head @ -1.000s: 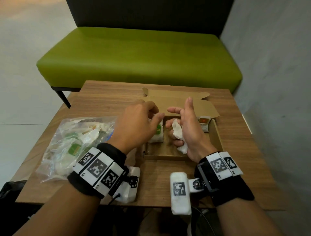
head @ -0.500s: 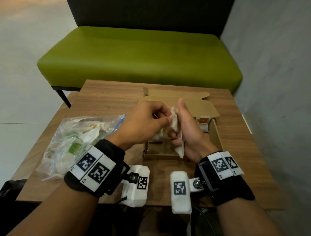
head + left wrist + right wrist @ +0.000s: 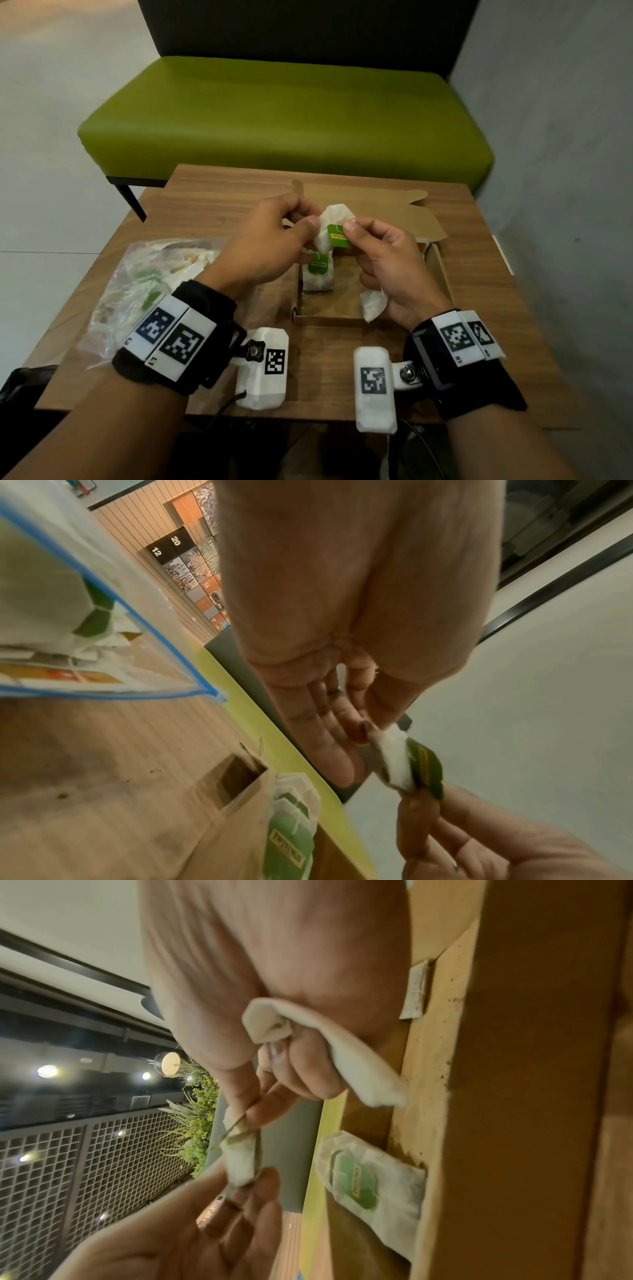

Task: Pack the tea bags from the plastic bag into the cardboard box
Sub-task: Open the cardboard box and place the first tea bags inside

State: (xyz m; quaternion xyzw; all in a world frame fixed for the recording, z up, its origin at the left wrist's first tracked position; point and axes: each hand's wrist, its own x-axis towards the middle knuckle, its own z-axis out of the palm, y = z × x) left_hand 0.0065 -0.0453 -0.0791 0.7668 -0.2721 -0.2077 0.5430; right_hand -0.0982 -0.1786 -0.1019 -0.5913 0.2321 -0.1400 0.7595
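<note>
White paper and a green tag mark the tea bag [image 3: 334, 228] held up between the two hands, above the far end of the cardboard box [image 3: 442, 274]. The left hand [image 3: 263, 245] pinches its left edge between thumb and curled fingers; the right hand [image 3: 390, 267] pinches the green tag side with thumb and forefinger. So each grip is clamped on this same bag, one from either side, as both wrist views confirm.

The right hand also keeps a second tea bag [image 3: 373, 305], crumpled and white, tucked under its lower fingers against the palm, hanging just over the near right part of the box.

Below the left hand's grip, a third tea bag [image 3: 318, 274] with a green label lies inside the box against its left wall. Beyond the right hand, near the far right corner of the box, something small with an orange face [image 3: 422, 245] peeks out; I cannot tell exactly what it is. The box lid [image 3: 394, 209] lies folded back flat on the desk [image 3: 205, 192], away from both hands.

Left of the left wrist, the plastic bag [image 3: 144, 284] lies on the desk, with more green-tagged bags showing dimly through it. A green bench seat [image 3: 284, 120] stands beyond the desk.
</note>
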